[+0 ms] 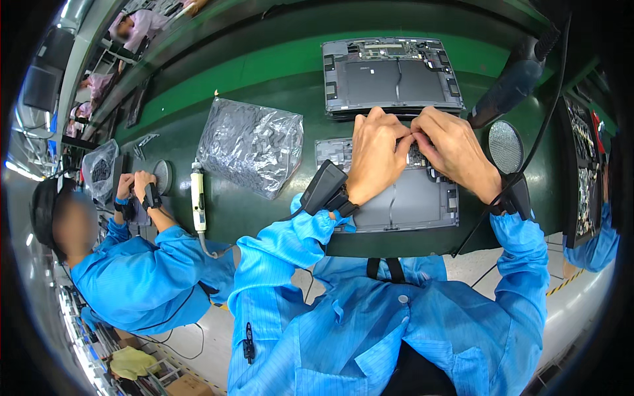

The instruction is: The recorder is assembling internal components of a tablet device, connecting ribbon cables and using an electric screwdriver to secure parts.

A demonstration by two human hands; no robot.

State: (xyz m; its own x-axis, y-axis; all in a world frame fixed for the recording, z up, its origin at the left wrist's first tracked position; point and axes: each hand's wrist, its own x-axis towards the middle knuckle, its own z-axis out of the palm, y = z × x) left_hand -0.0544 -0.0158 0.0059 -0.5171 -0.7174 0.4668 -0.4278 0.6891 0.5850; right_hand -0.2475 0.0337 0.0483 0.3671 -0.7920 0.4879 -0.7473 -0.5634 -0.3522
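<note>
My left hand (380,155) and my right hand (457,146) meet above an opened laptop base (422,206) that lies on the green bench. Thumbs and fingertips of both are pinched together, almost touching each other. Whatever sits between them is too small or too hidden to make out. Part of the base's circuit board is covered by my hands; its dark flat battery area shows nearest me. Just behind my fingers stands a stack of similar laptop bases (370,82), the top one showing its board and a dark panel.
Left of my work lies a clear plastic bag of dark parts (249,146), beside a white electric screwdriver (198,198). A round metallic disc (506,146) and a dark cylindrical tool (512,82) are at right, with a cable hanging near my right wrist. A co-worker (142,277) sits at left.
</note>
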